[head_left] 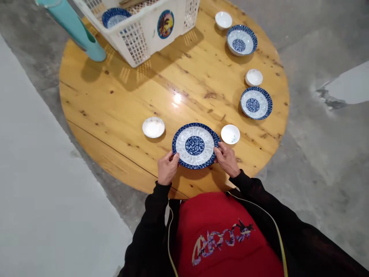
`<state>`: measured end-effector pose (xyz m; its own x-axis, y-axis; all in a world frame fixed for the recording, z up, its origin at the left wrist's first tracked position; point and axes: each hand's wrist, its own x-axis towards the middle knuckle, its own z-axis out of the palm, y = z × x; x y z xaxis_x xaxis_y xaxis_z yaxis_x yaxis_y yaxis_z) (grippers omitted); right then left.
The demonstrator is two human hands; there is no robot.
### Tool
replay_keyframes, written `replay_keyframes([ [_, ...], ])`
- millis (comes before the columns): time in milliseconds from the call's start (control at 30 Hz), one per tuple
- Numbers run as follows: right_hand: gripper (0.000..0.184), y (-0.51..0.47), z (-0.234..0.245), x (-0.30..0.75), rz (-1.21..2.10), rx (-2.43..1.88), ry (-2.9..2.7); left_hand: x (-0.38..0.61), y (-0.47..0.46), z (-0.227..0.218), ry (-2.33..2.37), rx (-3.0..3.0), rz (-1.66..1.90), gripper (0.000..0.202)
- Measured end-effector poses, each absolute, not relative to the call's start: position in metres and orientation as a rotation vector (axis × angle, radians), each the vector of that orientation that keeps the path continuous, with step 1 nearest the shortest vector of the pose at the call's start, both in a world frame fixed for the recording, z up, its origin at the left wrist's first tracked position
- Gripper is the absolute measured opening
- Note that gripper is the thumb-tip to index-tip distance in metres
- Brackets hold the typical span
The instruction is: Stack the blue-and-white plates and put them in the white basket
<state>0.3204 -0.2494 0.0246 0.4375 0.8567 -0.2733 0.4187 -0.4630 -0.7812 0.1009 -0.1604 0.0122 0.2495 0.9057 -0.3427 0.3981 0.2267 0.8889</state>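
A round blue-and-white patterned plate (184,138) is gripped by its rim from both sides, near the front edge of the wooden table. My left hand (168,168) is closed on its lower left rim, thumb on top. On the opposite side my right hand (227,158) pinches the right rim the same way; the fingers beneath are mostly hidden. A shadow shows under the plate's near edge. To its left sits a small white dish (153,127), and just beyond my right hand stands a small white bowl (230,134).
Along the right of the round table (129,107) are a blue-rimmed bowl (256,103), a small white bowl (254,77), a second blue-rimmed bowl (241,40) and another white bowl (223,20). A white plastic basket (147,32) holding a blue-patterned dish (115,17) stands behind, beside a turquoise object (77,30).
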Motion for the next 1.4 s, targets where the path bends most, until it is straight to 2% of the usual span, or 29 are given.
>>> replay_keyframes([
  [233,0.024,-0.272,0.000,0.340,0.737,-2.451,-1.301,0.124,-0.158,0.002,1.433,1.866,0.160,0.037],
  [567,0.038,-0.259,0.007,0.351,0.746,-2.718,-1.561,0.133,-0.148,-0.004,1.544,2.084,-0.070,0.042],
  [867,0.039,-0.262,-0.002,0.358,0.771,-2.658,-1.502,0.136,-0.145,-0.001,1.625,2.115,-0.179,0.044],
  [1033,0.024,-0.256,-0.012,0.363,0.944,-2.341,-1.273,0.142,-0.135,-0.015,1.521,1.966,0.039,0.031],
  [1167,0.017,-0.251,-0.024,0.362,1.141,-2.033,-1.058,0.148,-0.129,-0.024,1.384,1.896,0.216,0.031],
  [1400,0.017,-0.276,-0.039,0.343,1.036,-2.063,-0.948,0.134,-0.139,-0.032,1.316,1.903,0.175,0.032],
])
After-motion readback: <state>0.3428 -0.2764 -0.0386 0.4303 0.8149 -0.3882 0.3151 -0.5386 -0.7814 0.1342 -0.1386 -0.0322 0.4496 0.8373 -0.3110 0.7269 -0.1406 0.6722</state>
